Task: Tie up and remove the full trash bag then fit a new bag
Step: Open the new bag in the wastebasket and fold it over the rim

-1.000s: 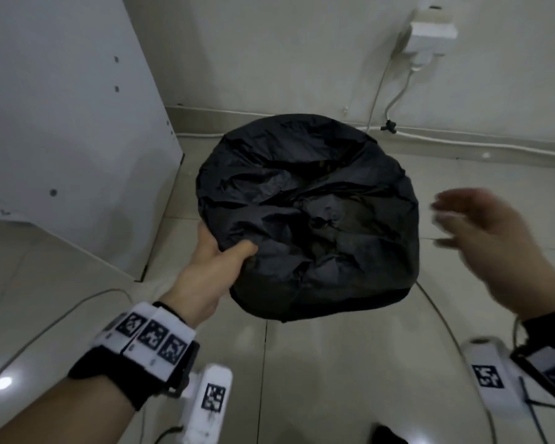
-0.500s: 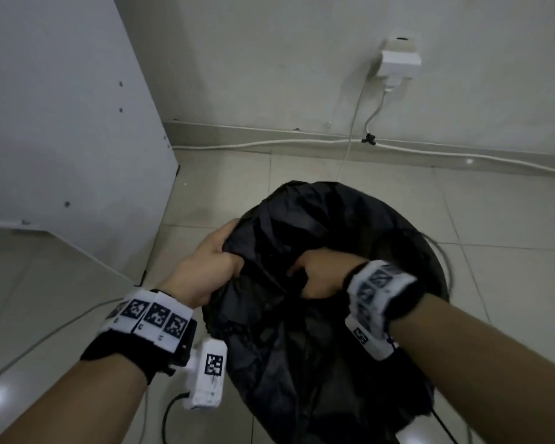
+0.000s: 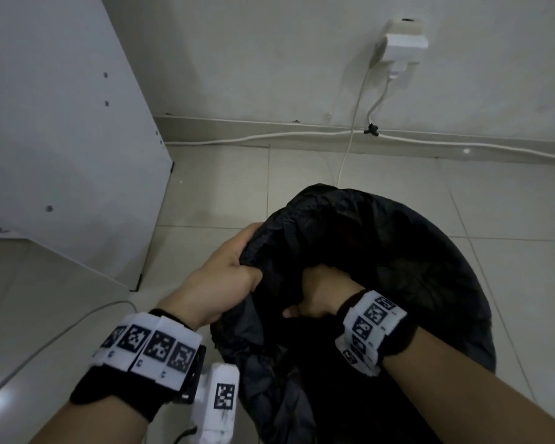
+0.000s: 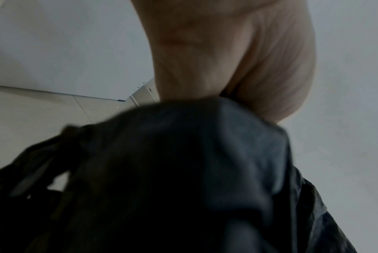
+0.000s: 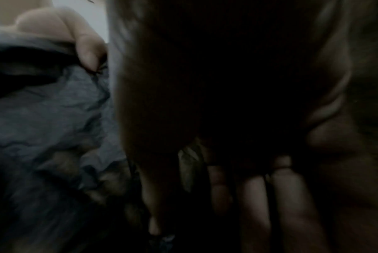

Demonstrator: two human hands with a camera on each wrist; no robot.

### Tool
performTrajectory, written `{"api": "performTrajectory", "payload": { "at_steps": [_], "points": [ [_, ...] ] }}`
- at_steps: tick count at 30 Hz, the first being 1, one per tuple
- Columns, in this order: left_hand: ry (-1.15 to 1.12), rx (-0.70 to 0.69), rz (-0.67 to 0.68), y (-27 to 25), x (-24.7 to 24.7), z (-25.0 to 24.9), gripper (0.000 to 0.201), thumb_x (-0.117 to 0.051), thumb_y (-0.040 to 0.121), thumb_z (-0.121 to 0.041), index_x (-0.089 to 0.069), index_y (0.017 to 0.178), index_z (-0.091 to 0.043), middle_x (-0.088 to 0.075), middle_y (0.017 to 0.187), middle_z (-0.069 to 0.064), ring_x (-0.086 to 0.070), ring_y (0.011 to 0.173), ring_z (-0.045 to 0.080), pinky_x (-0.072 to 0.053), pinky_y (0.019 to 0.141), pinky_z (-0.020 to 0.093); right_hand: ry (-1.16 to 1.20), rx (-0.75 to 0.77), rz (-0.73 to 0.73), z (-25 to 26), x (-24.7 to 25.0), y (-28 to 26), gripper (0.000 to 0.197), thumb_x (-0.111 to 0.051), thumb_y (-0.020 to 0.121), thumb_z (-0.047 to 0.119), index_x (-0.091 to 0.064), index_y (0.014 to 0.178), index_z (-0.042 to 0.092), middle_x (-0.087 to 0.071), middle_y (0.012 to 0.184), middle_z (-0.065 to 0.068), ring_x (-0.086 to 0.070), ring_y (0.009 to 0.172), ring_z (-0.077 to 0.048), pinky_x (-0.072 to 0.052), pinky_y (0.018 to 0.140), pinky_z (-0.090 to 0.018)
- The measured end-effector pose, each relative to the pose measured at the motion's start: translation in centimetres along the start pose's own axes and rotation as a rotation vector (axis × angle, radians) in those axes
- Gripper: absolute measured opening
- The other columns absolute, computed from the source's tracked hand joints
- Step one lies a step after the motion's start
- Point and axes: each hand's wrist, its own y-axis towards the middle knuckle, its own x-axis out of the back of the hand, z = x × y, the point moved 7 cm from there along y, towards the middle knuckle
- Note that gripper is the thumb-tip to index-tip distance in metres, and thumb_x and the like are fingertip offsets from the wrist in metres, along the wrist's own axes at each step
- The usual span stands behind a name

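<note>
A black trash bag (image 3: 398,251) fills the lower middle of the head view, crumpled and open at its near side. My left hand (image 3: 225,277) grips the bag's rim at its left, thumb on top and fingers tucked under the plastic. Just to the right, my right hand (image 3: 318,293) is curled into a fold of the same rim, wrist over the bag's mouth. The left wrist view shows the left hand (image 4: 227,59) above bunched black plastic (image 4: 183,171). The right wrist view is dark: fingers (image 5: 255,196) reach into the bag (image 5: 43,119). What is inside the bag is hidden.
A white cabinet panel (image 3: 61,139) stands to the left on the tiled floor. On the back wall a charger sits in a socket (image 3: 404,40), and a white cable (image 3: 269,136) runs along the baseboard. A grey cable (image 3: 61,334) lies on the floor at left.
A second ago my right hand hung free at the right while the left held the bag up. The right hand has come in and gripped the rim, and the bag sits lower and nearer.
</note>
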Motion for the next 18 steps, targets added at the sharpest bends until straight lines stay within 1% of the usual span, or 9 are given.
{"api": "performTrajectory", "payload": {
  "at_steps": [2, 3, 7, 8, 10, 12, 14, 16, 18],
  "points": [
    [0.004, -0.010, 0.009, 0.1, -0.2, -0.2, 0.083, -0.042, 0.054, 0.005, -0.064, 0.116, -0.046, -0.066, 0.116, 0.019, -0.065, 0.100, 0.035, -0.048, 0.078, 0.035, -0.021, 0.016, 0.022, 0.5, -0.9, 0.0, 0.053, -0.072, 0.084, 0.045, -0.062, 0.123, 0.011, -0.065, 0.121, -0.010, -0.065, 0.110, -0.031, -0.054, 0.082, -0.032],
    [0.007, -0.014, 0.015, 0.2, -0.4, -0.2, 0.083, -0.042, 0.054, 0.005, -0.064, 0.116, -0.045, -0.066, 0.113, 0.019, -0.064, 0.094, 0.031, -0.047, 0.076, 0.034, 0.005, 0.014, 0.061, 0.6, -1.9, 0.2, 0.047, -0.069, 0.087, 0.036, -0.061, 0.125, 0.011, -0.064, 0.126, -0.011, -0.063, 0.115, -0.032, -0.053, 0.085, -0.032],
    [0.051, -0.033, 0.088, 0.2, -1.8, -0.4, 0.080, -0.043, 0.058, 0.006, -0.063, 0.121, -0.040, -0.066, 0.088, 0.006, -0.059, 0.074, 0.015, -0.046, 0.062, 0.023, 0.052, 0.032, 0.198, 1.1, -4.9, 0.4, 0.076, -0.058, 0.093, 0.029, -0.022, 0.158, 0.017, -0.023, 0.164, -0.011, -0.023, 0.151, -0.031, -0.023, 0.122, -0.041],
    [0.069, -0.038, 0.099, 0.1, -2.0, -0.5, 0.079, -0.044, 0.059, 0.006, -0.062, 0.122, -0.039, -0.066, 0.089, 0.002, -0.060, 0.075, 0.013, -0.047, 0.061, 0.022, 0.061, 0.054, 0.190, 1.4, -4.8, 0.2, 0.077, -0.059, 0.094, 0.030, -0.021, 0.159, 0.016, -0.023, 0.165, -0.011, -0.023, 0.151, -0.031, -0.022, 0.123, -0.043],
    [0.094, -0.034, 0.094, 0.1, -2.0, -0.4, 0.079, -0.044, 0.060, 0.004, -0.060, 0.124, -0.038, -0.067, 0.096, 0.009, -0.061, 0.080, 0.017, -0.048, 0.066, 0.026, 0.089, 0.053, 0.210, 2.0, -4.0, -0.5, 0.065, -0.059, 0.094, 0.031, -0.039, 0.152, 0.011, -0.041, 0.156, -0.013, -0.041, 0.141, -0.032, -0.035, 0.116, -0.042],
    [0.080, -0.033, 0.081, 0.0, -1.6, -0.4, 0.079, -0.044, 0.059, 0.004, -0.059, 0.125, -0.037, -0.065, 0.105, 0.019, -0.061, 0.084, 0.021, -0.047, 0.070, 0.030, 0.060, 0.062, 0.205, 2.4, -2.4, -1.5, 0.049, -0.057, 0.094, 0.030, -0.055, 0.138, 0.006, -0.056, 0.142, -0.014, -0.055, 0.124, -0.030, -0.046, 0.102, -0.034],
    [0.073, -0.033, 0.063, 0.0, -1.3, -0.4, 0.081, -0.043, 0.057, 0.005, -0.060, 0.125, -0.036, -0.066, 0.105, 0.019, -0.061, 0.084, 0.020, -0.047, 0.071, 0.030, 0.031, 0.111, 0.126, 3.0, -0.1, -2.7, 0.040, -0.057, 0.093, 0.029, -0.063, 0.125, 0.006, -0.062, 0.131, -0.012, -0.058, 0.105, -0.025, -0.046, 0.086, -0.029],
    [0.068, -0.032, 0.064, -0.1, -1.3, -0.4, 0.081, -0.043, 0.057, 0.006, -0.060, 0.125, -0.034, -0.068, 0.098, 0.011, -0.062, 0.081, 0.015, -0.048, 0.069, 0.025, 0.056, 0.150, 0.028, 3.3, 1.6, -3.0, 0.043, -0.059, 0.092, 0.032, -0.060, 0.129, 0.009, -0.062, 0.130, -0.010, -0.058, 0.108, -0.025, -0.046, 0.087, -0.028],
    [0.067, -0.038, 0.071, -0.1, -1.4, -0.4, 0.080, -0.043, 0.057, 0.007, -0.060, 0.125, -0.033, -0.065, 0.084, 0.000, -0.059, 0.072, 0.010, -0.046, 0.063, 0.021, 0.148, 0.137, -0.012, 3.4, 1.6, -2.4, 0.053, -0.058, 0.092, 0.033, -0.050, 0.141, 0.015, -0.053, 0.142, -0.011, -0.051, 0.127, -0.030, -0.044, 0.100, -0.030]
  ]
}}
